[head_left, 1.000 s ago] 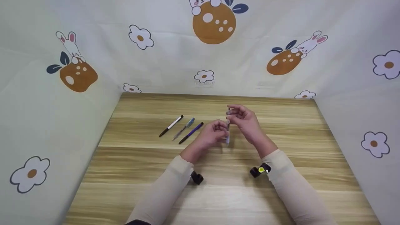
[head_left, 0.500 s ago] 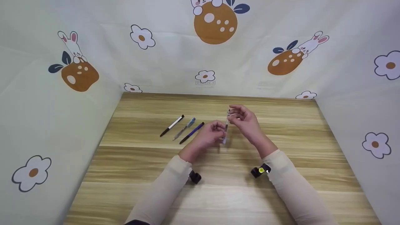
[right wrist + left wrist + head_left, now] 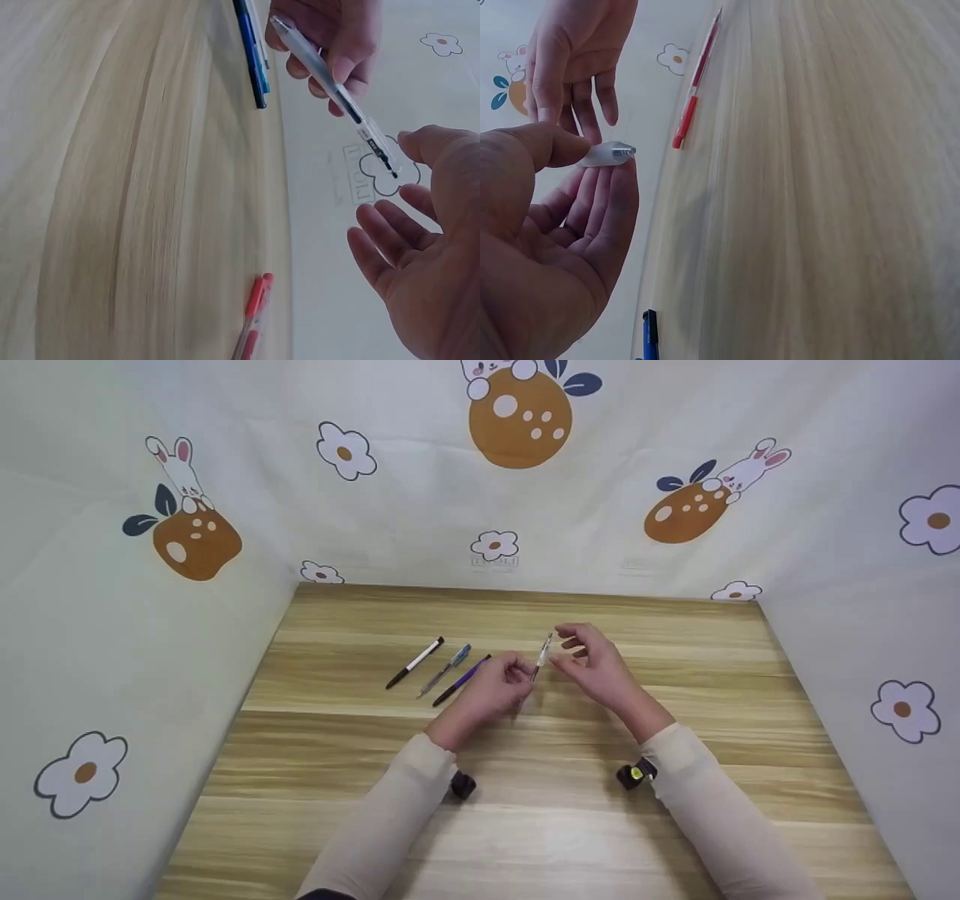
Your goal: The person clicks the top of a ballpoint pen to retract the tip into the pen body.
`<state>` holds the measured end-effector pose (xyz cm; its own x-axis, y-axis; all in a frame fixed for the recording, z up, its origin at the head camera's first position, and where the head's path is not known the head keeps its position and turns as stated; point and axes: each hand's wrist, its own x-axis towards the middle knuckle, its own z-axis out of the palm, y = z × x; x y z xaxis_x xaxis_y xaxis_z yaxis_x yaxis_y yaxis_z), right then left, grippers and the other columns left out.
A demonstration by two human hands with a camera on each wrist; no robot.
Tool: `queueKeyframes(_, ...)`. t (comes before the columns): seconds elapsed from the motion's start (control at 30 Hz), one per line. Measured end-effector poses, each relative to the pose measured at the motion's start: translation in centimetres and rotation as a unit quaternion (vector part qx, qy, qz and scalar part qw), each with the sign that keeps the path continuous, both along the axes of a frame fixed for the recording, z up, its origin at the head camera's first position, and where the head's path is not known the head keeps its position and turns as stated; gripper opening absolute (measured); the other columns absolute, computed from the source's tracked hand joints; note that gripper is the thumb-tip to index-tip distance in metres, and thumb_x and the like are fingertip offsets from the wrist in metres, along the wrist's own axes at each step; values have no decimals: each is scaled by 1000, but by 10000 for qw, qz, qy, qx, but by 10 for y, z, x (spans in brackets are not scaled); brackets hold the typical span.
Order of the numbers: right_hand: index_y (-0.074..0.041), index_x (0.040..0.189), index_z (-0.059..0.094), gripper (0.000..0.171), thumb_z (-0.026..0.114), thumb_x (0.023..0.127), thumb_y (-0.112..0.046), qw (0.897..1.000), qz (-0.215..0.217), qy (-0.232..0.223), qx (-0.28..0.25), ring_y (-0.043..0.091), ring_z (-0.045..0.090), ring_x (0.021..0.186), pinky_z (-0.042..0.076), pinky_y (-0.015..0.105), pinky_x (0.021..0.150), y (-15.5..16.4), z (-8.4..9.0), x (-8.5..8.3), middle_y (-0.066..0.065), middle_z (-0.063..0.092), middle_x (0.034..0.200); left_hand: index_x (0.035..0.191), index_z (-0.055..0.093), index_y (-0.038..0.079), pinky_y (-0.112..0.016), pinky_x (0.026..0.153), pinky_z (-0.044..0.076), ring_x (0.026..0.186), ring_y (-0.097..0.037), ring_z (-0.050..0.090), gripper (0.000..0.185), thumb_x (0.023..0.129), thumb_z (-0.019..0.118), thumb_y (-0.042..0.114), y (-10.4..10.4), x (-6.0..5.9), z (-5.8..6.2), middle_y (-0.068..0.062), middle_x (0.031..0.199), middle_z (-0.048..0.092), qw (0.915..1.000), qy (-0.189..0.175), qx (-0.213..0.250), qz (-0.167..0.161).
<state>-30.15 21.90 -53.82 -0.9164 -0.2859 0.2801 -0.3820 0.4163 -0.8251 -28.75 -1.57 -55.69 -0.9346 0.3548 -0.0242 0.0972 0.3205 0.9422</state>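
So the clear pen [image 3: 543, 652] is up off the surface [image 3: 562, 825], tilted, pinched between the thumb and fingers of the left hand [image 3: 499, 688]. The right hand [image 3: 604, 667] isn't gripping anything; its fingers are loosely spread just beside the pen's upper end, with what looks like a small gap in the right wrist view.

Tips for handling it like this, imo: keep the left pinch near the middle and just firm enough that the pen doesn't roll, since a slick round barrel probably twists easily. Leave that upper end sticking out so the right thumb and fingertips have something to take. I'd avoid letting go on one side until the other has a solid pinch.

Also watch the left wrist: the blue pen [image 3: 459, 682], blue-topped pen [image 3: 446, 670] and white pen [image 3: 421, 658] lie near it, so a low sweep could knock them.
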Motion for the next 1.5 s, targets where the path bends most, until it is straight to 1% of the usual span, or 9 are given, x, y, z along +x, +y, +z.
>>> queueKeyframes(0.17, 2, 147, 62, 53, 82, 102, -15, 9978, 81, 348, 553, 50, 61, 127, 58, 62, 101, 6, -1, 0, 27, 60, 142, 112, 72, 6, -27, 77, 57, 89, -14, 68, 18, 95, 72, 1, -3, 0, 1, -3, 99, 72, 9996, 76, -284, 12)
queueKeyframes(0.27, 2, 148, 62, 55, 84, 101, -17, 9951, 88, 473, 864, 49, 60, 128, 60, 60, 99, 10, -2, 1, 26, 60, 143, 112, 72, 4, -26, 75, 56, 87, -14, 67, 19, 94, 72, 0, -5, -1, 1, -4, 99, 72, 9990, 105, -429, 11)
queueKeyframes(0.4, 1, 148, 62, 56, 85, 99, -17, 9897, 90, 680, 1253, 45, 61, 128, 62, 56, 96, 12, -3, 2, 20, 61, 141, 113, 74, 5, -25, 71, 55, 85, -13, 67, 19, 95, 73, 1, -8, -2, 1, -3, 98, 72, 9975, 146, -684, 31)
queueKeyframes(0.47, 0, 147, 63, 57, 86, 98, -16, 9865, 89, 815, 1417, 43, 61, 129, 62, 54, 97, 14, -3, 3, 18, 61, 140, 114, 74, 5, -26, 71, 56, 86, -13, 67, 18, 95, 73, 3, -10, -2, 2, -2, 99, 72, 9965, 211, -813, 35)
queueKeyframes(0.67, -1, 147, 64, 60, 89, 96, -17, 9756, 84, 1206, 1830, 38, 62, 127, 58, 49, 104, 16, -5, 3, 18, 62, 138, 115, 75, 6, -30, 78, 58, 90, -15, 67, 19, 96, 77, 6, -18, -1, 2, -1, 100, 71, 9925, 439, -1143, 19)
queueKeyframes(0.83, -2, 148, 64, 62, 90, 95, -21, 9651, 129, 1452, 2175, 39, 61, 128, 52, 56, 110, 18, -8, 3, 18, 63, 138, 114, 76, 8, -31, 76, 59, 81, -12, 69, 18, 96, 77, 6, -25, 0, 3, 0, 97, 73, 9859, 756, -1495, -28)
queueKeyframes(0.97, -3, 148, 64, 61, 89, 96, -24, 9619, 157, 1498, 2280, 39, 61, 127, 51, 56, 111, 18, -9, 3, 18, 63, 137, 114, 76, 9, -31, 74, 58, 76, -11, 67, 19, 96, 75, 5, -29, 1, 4, 1, 94, 73, 9822, 786, -1707, -62)
queueKeyframes(1.1, -2, 148, 64, 61, 89, 97, -26, 9624, 143, 1461, 2284, 40, 61, 126, 51, 57, 110, 18, -9, 4, 18, 63, 137, 114, 76, 11, -32, 74, 56, 77, -11, 65, 19, 95, 75, 7, -33, 1, 3, 4, 93, 72, 9783, 793, -1916, -32)
queueKeyframes(1.5, -2, 148, 63, 60, 87, 98, -26, 9634, 159, 1375, 2298, 40, 61, 127, 52, 57, 110, 17, -11, 5, 19, 61, 138, 113, 77, 9, -36, 78, 57, 81, -14, 65, 19, 94, 78, 8, -44, 1, -1, 2, 94, 74, 9699, 995, -2221, 62)
